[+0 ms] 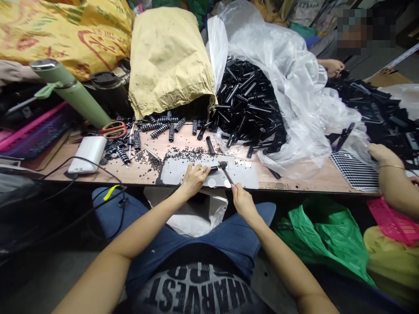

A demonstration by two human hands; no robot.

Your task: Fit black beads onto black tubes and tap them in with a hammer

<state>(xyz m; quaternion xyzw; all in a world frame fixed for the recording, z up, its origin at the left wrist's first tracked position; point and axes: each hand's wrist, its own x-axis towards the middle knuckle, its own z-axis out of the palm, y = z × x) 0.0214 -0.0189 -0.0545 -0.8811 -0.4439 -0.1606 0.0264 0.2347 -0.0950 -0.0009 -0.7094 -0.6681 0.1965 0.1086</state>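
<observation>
Over board (244, 173) — crosswise black tube (214, 169), rightward, in left hand (195, 178) — tool (228, 175) in right hand (243, 200)

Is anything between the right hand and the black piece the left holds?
Yes, the dark-headed tool, gripped by the right hand; its head is beside the black piece in the left hand. Nothing else visible stands between them.

left hand (195, 179): palm-down, curled | right hand (244, 201): seemingly clenched | forearms (155, 222): angled inward
</observation>
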